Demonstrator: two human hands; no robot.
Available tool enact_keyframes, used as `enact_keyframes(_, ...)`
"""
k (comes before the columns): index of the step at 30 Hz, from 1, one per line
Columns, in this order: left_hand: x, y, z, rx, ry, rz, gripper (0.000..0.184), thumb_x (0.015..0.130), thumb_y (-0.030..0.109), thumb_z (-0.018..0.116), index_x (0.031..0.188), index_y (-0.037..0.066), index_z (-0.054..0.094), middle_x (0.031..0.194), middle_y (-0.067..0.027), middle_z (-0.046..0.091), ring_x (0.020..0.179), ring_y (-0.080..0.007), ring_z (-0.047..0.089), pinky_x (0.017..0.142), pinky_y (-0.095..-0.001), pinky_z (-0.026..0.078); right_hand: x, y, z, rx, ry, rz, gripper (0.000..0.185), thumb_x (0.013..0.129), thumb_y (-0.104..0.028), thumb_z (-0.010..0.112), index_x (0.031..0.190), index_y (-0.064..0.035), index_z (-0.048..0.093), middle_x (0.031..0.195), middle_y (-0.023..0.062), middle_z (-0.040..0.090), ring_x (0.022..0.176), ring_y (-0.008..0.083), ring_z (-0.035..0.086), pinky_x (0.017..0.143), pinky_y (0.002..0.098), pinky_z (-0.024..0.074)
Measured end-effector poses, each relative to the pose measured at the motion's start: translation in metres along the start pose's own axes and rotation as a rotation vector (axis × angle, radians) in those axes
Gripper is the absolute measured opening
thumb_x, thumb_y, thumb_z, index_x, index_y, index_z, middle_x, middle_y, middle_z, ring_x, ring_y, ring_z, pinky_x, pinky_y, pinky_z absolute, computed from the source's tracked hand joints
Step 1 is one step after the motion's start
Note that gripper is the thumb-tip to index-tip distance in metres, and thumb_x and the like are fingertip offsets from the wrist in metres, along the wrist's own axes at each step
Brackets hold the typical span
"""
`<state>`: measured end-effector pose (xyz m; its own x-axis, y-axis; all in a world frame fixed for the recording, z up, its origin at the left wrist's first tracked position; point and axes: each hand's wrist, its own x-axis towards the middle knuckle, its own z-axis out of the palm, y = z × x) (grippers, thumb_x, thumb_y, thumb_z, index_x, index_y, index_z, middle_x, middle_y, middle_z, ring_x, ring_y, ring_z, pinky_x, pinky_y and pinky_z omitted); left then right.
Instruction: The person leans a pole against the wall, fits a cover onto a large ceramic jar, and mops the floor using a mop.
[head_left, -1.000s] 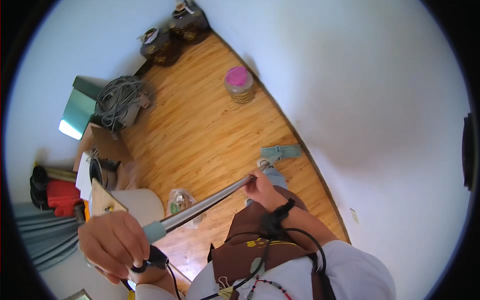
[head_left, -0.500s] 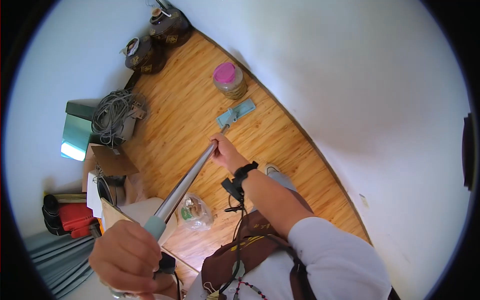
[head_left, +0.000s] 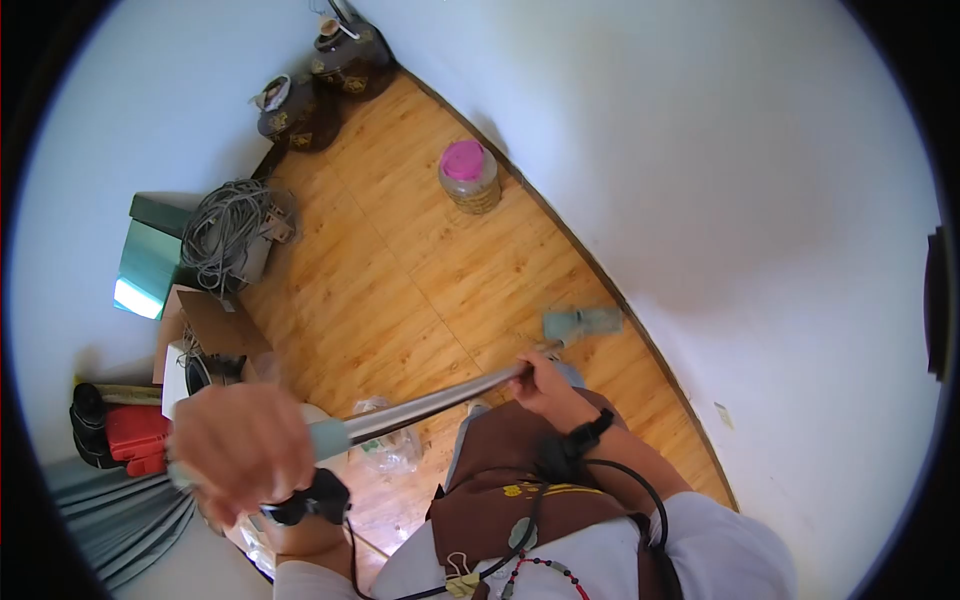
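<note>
A flat mop with a long silver pole (head_left: 430,403) slants across the view. My left hand (head_left: 243,440), somewhat blurred, is wrapped around the light green grip (head_left: 328,439) at its upper end. Lower down the pole, my right hand (head_left: 538,382) is closed around the metal. Beyond that hand, the pale blue-green mop head (head_left: 584,322) is on the wooden floor near the right wall, smeared by motion. Both wrists wear black straps with cables.
A jar with a pink lid (head_left: 463,161) stands by the wall. Dark brown urns (head_left: 355,62) fill the far corner. On the left are coiled grey cable (head_left: 226,232), a green box (head_left: 146,262), a cardboard box (head_left: 225,325) and a red item (head_left: 137,435). A clear plastic bag (head_left: 392,452) lies below the pole.
The mop head has swept from beside the pink-lidded jar back toward me and to the right. My right hand has moved right and closer to my body, while my left hand has risen slightly.
</note>
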<state>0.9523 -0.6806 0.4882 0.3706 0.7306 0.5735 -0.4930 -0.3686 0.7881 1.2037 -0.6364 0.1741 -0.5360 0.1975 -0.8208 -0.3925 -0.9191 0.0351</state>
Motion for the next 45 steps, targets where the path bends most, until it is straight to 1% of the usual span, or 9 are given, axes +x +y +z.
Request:
enact_keyframes(7,-0.089,0.017,0.049,-0.003,0.226,0.076,0.018,0.078,0.011,0.063,0.081,-0.001,0.05,0.05,-0.0057,0.053,0.04,-0.0168,0.052,0.04,-0.0269,0.045,0.031,0.071,-0.021,0.048,0.039,-0.141,0.015,0.078,-0.018,0.055,0.066,-0.0132,0.048,0.055,0.0006,0.046,0.045,0.0144,0.046,0.036,0.0221,0.0364)
enact_keyframes(11,-0.131,0.061,0.09,0.209,0.588,0.257,0.018,0.082,0.014,0.057,0.072,0.004,0.045,0.046,-0.0013,0.047,0.036,-0.0096,0.044,0.037,-0.0215,0.041,0.027,0.126,0.013,-0.055,-0.006,-0.177,0.019,0.077,-0.018,0.056,0.061,-0.0116,0.049,0.053,0.004,0.051,0.042,0.0146,0.048,0.034,0.0246,0.0349)
enact_keyframes(16,-0.128,0.097,0.116,0.477,0.383,0.282,0.023,0.088,0.024,0.044,0.079,0.003,0.046,0.051,-0.0014,0.04,0.043,-0.0129,0.042,0.04,-0.0257,0.038,0.028,0.159,0.065,-0.061,-0.114,-0.168,0.022,0.078,-0.019,0.056,0.06,-0.0096,0.05,0.053,0.0069,0.054,0.037,0.0147,0.046,0.031,0.0247,0.0344)
enact_keyframes(19,-0.126,0.079,0.109,0.482,0.21,0.304,0.023,0.087,0.017,0.05,0.069,0.007,0.041,0.044,-0.0001,0.043,0.035,-0.0094,0.042,0.036,-0.0211,0.039,0.048,0.16,0.074,-0.078,-0.118,-0.151,0.023,0.079,-0.018,0.056,0.059,-0.0093,0.05,0.052,0.0064,0.052,0.036,0.0136,0.045,0.03,0.0241,0.0334)
enact_keyframes(22,-0.104,0.045,0.143,0.668,0.325,0.319,0.022,0.088,0.021,0.045,0.074,0.004,0.043,0.048,-0.0011,0.042,0.039,-0.0122,0.042,0.037,-0.0238,0.038,0.053,0.146,0.066,-0.035,-0.107,-0.22,0.023,0.078,-0.018,0.057,0.059,-0.0088,0.049,0.05,0.0048,0.05,0.036,0.0129,0.045,0.029,0.0233,0.0321)
enact_keyframes(32,-0.049,0.006,0.196,0.38,0.095,0.259,0.023,0.084,0.02,0.051,0.075,-0.001,0.048,0.051,-0.004,0.042,0.041,-0.0165,0.044,0.038,-0.0282,0.041,-0.034,0.127,-0.048,0.095,0.031,-0.353,0.022,0.075,-0.021,0.059,0.059,-0.0084,0.048,0.052,0.0037,0.047,0.038,0.0106,0.043,0.03,0.0224,0.0297)
enact_keyframes(34,-0.05,-0.005,0.192,0.333,-0.007,0.239,0.024,0.09,0.02,0.045,0.071,0.006,0.04,0.046,-0.0009,0.043,0.037,-0.0115,0.043,0.037,-0.0204,0.039,-0.059,0.122,-0.089,0.14,0.058,-0.388,0.022,0.075,-0.021,0.058,0.06,-0.0093,0.047,0.051,0.0023,0.044,0.039,0.01,0.041,0.031,0.0217,0.0289)
enact_keyframes(40,-0.049,-0.061,0.252,0.105,0.189,0.047,0.026,0.085,0.02,0.057,0.067,0.003,0.046,0.048,-0.0044,0.049,0.042,-0.0173,0.054,0.047,-0.0316,0.052,-0.116,0.108,-0.202,0.222,0.221,-0.476,0.023,0.077,-0.023,0.057,0.062,-0.012,0.045,0.051,0.0013,0.041,0.041,0.0096,0.038,0.033,0.0209,0.029)
enact_keyframes(45,-0.015,-0.06,0.297,0.075,-0.3,0.067,0.026,0.08,0.018,0.063,0.063,0.006,0.047,0.05,-0.0032,0.049,0.042,-0.0147,0.05,0.045,-0.0281,0.047,-0.156,0.123,-0.227,0.423,0.145,-0.66,0.023,0.078,-0.023,0.057,0.062,-0.0121,0.045,0.051,0.0013,0.043,0.041,0.0104,0.039,0.034,0.021,0.0306)
